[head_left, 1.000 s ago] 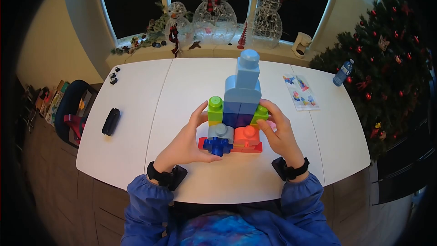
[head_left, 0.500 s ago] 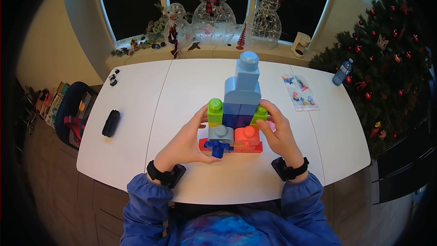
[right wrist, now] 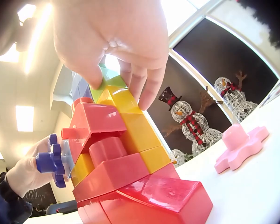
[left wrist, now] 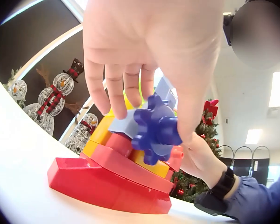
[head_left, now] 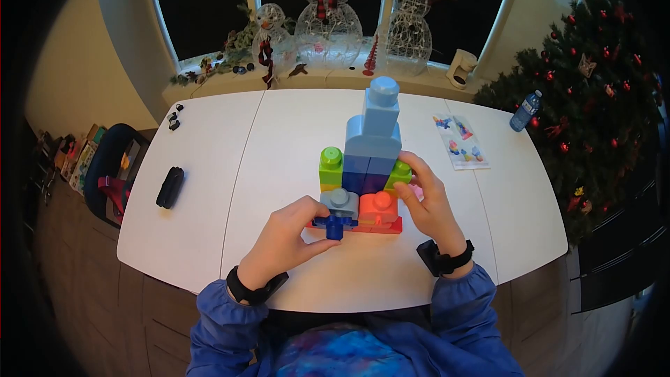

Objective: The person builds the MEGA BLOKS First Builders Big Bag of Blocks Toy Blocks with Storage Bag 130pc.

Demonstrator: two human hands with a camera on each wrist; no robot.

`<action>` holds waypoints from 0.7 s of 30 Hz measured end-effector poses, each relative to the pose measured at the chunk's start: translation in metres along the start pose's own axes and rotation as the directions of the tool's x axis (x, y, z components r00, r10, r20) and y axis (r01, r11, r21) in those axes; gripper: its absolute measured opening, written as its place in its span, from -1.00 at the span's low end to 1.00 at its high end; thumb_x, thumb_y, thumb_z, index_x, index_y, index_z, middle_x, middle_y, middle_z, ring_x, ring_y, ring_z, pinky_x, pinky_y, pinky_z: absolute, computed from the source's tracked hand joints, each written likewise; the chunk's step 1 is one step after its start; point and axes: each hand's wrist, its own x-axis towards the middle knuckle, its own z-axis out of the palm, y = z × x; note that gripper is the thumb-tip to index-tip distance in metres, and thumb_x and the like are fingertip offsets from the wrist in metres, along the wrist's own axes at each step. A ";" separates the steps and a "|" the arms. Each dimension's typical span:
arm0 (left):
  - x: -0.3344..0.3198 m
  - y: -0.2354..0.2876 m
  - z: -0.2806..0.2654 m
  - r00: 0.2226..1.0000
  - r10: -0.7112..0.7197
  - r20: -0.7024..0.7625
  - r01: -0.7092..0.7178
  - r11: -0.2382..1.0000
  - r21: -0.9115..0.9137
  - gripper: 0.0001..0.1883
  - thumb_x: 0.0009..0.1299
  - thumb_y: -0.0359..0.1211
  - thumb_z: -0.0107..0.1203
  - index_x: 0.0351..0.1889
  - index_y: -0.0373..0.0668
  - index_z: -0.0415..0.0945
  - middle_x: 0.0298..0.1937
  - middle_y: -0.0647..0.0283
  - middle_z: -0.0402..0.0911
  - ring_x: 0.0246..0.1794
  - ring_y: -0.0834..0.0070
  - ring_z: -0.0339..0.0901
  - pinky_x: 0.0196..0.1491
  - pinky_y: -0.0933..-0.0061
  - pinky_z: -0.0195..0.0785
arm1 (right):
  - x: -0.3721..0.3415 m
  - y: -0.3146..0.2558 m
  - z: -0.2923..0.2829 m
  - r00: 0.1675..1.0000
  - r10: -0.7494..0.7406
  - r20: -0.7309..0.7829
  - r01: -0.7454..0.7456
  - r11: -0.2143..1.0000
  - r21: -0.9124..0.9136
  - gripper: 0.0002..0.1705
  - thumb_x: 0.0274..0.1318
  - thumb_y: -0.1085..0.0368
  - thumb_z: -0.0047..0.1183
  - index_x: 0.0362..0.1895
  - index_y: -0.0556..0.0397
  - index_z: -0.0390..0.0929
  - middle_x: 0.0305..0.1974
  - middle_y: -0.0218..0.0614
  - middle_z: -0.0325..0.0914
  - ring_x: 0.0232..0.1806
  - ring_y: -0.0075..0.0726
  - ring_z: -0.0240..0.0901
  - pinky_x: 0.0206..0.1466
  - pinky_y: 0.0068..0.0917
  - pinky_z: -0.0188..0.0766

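Note:
In the head view a tower of big toy building blocks stands on the white table, with light blue blocks point(head_left: 373, 136) on top. Its red base point(left wrist: 107, 191) carries yellow and coral blocks. At the front left, a dark blue toy gear point(head_left: 335, 228) with a round knob sits against a grey block point(head_left: 339, 200). My left hand point(head_left: 283, 237) pinches this gear, thumb by the knob and fingers bent toward the teeth. On the tower's other side my right hand point(head_left: 433, 209) grips a green block point(head_left: 398, 176) between thumb and fingers. Another green block point(head_left: 331, 167) tops the left side.
A pink gear point(right wrist: 242, 144) lies on the table to the tower's right. Farther right are a picture sheet point(head_left: 463, 141) and a water bottle point(head_left: 525, 112). On the left lies a black case point(head_left: 170, 187). A decorated tree point(head_left: 579, 98) stands past the right edge.
My left hand has drawn back from the left green block toward me, its fingers now at the gear. The gear has tilted, its knob pointing more toward me. The right hand keeps its place.

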 end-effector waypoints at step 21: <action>0.008 -0.018 0.002 0.984 -0.174 -0.032 0.169 0.976 -0.136 0.24 -0.06 -0.20 0.70 0.56 -0.15 0.11 0.43 0.05 0.37 0.36 0.16 0.45 0.26 0.12 0.45 | 0.002 -0.007 -0.002 1.000 0.004 0.001 -0.004 1.000 -0.030 -0.47 0.39 0.45 0.10 0.41 0.00 0.42 0.10 -0.10 0.57 -0.02 -0.10 0.59 0.07 -0.34 0.53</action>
